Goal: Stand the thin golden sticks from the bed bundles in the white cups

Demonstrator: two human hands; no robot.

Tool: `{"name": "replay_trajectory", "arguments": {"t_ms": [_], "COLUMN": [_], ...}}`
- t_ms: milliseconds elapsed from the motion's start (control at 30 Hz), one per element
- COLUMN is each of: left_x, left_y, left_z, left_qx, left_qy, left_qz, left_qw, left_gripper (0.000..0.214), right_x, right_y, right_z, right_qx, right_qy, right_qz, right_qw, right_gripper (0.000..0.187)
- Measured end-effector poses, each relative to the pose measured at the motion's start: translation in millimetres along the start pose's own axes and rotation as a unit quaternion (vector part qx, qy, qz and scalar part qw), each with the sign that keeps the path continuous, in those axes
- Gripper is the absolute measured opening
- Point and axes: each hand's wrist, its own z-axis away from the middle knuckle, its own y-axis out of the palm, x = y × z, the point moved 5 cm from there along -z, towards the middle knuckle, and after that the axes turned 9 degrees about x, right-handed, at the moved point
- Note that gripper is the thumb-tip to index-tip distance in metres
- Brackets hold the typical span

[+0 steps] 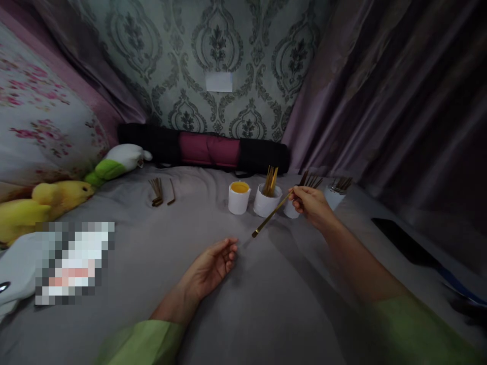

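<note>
My right hand (310,203) is closed on the upper end of a thin paintbrush (272,218), gold-brown with a dark tip slanting down to the left. The hand is in front of a white cup (291,209) that holds dark thin sticks. Beside it is another white cup (266,207) with gold sticks (271,182) upright in it. A smaller white cup (238,202) has yellow contents. Palm up and fingers loosely curled, my left hand (213,266) is over the grey cloth with nothing in it, just left of the brush tip.
A glass jar (335,195) of dark sticks stands at the right. Several bent brown rods (156,192) lie left of the cups. Plush toys (63,197) and a white object (26,266) are at the left; a dark flat object (403,241) is at the right. A black-and-maroon roll (209,150) lines the wall.
</note>
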Motion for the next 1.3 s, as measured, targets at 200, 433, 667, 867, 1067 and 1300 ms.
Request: {"name": "replay_trajectory", "arguments": {"t_ms": [200, 433, 667, 867, 1067, 1300], "left_x": [-0.2, -0.7, -1.3, -1.4, -1.4, -1.6], "left_y": [1.2, 2.3, 2.6, 3.6, 2.6, 3.0], "left_z": [0.2, 1.8, 0.2, 0.0, 0.0, -0.3], "left_qx": [0.000, -0.005, -0.002, 0.001, -0.001, 0.007], "left_qy": [-0.002, 0.004, 0.001, -0.002, -0.003, 0.000], "left_qz": [0.013, 0.011, 0.015, 0.017, 0.015, 0.014], "left_qw": [1.000, 1.000, 1.000, 1.000, 1.000, 1.000], "left_gripper": [0.015, 0.014, 0.014, 0.014, 0.013, 0.014], "right_x": [17.5, 45.6, 67.2, 75.4, 75.1, 69.0], "right_y": [-17.1, -38.9, -48.0, -51.8, -49.8, -37.9], "right_z": [-9.7, -24.6, -34.7, -48.9, -62.8, -72.0], "right_qx": [-0.025, -0.061, -0.099, -0.134, -0.145, -0.124], "right_qy": [-0.023, -0.054, -0.071, -0.092, -0.104, -0.118], "right_qz": [0.014, 0.028, 0.061, 0.096, 0.147, 0.204], "right_qw": [0.999, 0.996, 0.991, 0.982, 0.973, 0.964], "right_gripper": [0.017, 0.017, 0.019, 0.021, 0.021, 0.019]}}
